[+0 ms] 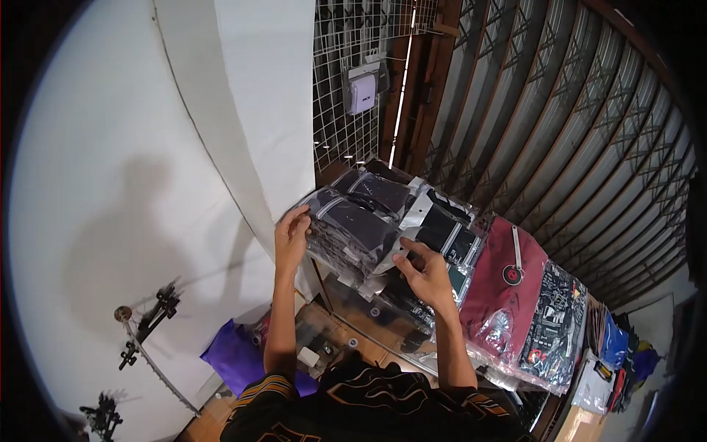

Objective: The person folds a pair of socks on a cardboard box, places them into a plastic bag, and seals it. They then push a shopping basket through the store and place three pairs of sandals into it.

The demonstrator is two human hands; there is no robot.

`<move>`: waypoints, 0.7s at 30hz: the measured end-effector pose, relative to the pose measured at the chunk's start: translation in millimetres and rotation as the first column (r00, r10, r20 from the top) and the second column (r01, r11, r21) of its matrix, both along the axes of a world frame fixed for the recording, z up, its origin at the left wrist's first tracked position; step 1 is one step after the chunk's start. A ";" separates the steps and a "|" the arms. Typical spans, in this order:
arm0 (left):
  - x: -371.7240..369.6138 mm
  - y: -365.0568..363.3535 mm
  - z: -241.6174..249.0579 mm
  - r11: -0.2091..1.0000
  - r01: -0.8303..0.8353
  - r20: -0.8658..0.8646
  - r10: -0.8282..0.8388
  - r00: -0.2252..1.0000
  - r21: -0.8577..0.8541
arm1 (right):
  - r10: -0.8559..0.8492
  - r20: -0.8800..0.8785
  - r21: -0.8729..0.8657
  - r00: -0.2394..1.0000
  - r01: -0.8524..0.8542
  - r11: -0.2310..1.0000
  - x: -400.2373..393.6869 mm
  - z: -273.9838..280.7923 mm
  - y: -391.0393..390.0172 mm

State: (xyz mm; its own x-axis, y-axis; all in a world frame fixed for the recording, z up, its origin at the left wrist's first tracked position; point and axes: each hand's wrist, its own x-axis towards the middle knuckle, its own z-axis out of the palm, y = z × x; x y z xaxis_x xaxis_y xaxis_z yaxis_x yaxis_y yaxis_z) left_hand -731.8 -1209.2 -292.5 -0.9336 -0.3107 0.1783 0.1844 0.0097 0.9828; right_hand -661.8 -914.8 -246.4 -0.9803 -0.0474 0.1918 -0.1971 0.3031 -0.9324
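One left hand (pixel 292 237) bends at dark bagged clothes (pixel 357 227), its grip unclear to me.
Right hand (pixel 428 276): thumb and forefinger apart. I see the bags glossy, pale-striped, left of red cloth (pixel 495 287).

This looks like a small clothing shop: bagged garments (pixel 350 227) lie in piles, a maroon one (pixel 486 295) carries a round tag (pixel 512 275), a packaged lilac item (pixel 362 93) hangs on a wire display grid (pixel 328 125), and a folding metal gate (pixel 549 121) closes off one side.
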 end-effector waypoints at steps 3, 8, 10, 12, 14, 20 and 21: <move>-1.3 -0.9 -8.3 1.000 0.004 -0.061 -0.003 0.998 0.005 | -0.031 0.039 0.028 0.999 0.030 0.999 -3.6 7.3 -7.9; 1.4 -3.0 -10.0 0.994 -0.042 -0.067 0.035 0.997 -0.101 | -0.153 0.070 0.164 0.986 0.140 0.977 0.8 13.8 -11.2; 6.5 -4.0 -8.4 0.988 -0.049 -0.055 0.042 0.998 -0.143 | -0.211 0.014 0.161 0.977 0.206 0.965 3.4 8.6 -11.0; 13.0 -4.2 -1.9 0.983 -0.049 -0.042 0.042 0.998 -0.179 | -0.264 -0.044 0.156 0.964 0.268 0.951 7.0 3.5 -10.1; 16.8 -4.9 0.1 0.980 -0.062 -0.058 0.052 0.997 -0.187 | -0.303 -0.084 0.137 0.949 0.312 0.940 11.2 -0.9 -7.3; 31.8 -8.5 -7.1 0.976 -0.152 -0.081 0.141 0.987 -0.157 | -0.369 -0.019 0.016 0.929 0.370 0.929 45.2 6.7 -3.5; 36.7 -9.0 -10.9 0.975 -0.169 -0.081 0.159 0.984 -0.142 | -0.385 -0.041 -0.027 0.922 0.384 0.923 52.7 -2.6 -1.0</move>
State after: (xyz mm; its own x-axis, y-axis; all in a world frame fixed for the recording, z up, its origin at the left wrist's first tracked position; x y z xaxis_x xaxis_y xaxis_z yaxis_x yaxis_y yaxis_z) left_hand -695.1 -1218.2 -303.3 -0.8561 -0.4238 0.2958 0.2355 0.1896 0.9532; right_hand -609.1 -915.9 -249.0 -0.9127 0.3356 0.2331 -0.1101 0.3474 -0.9312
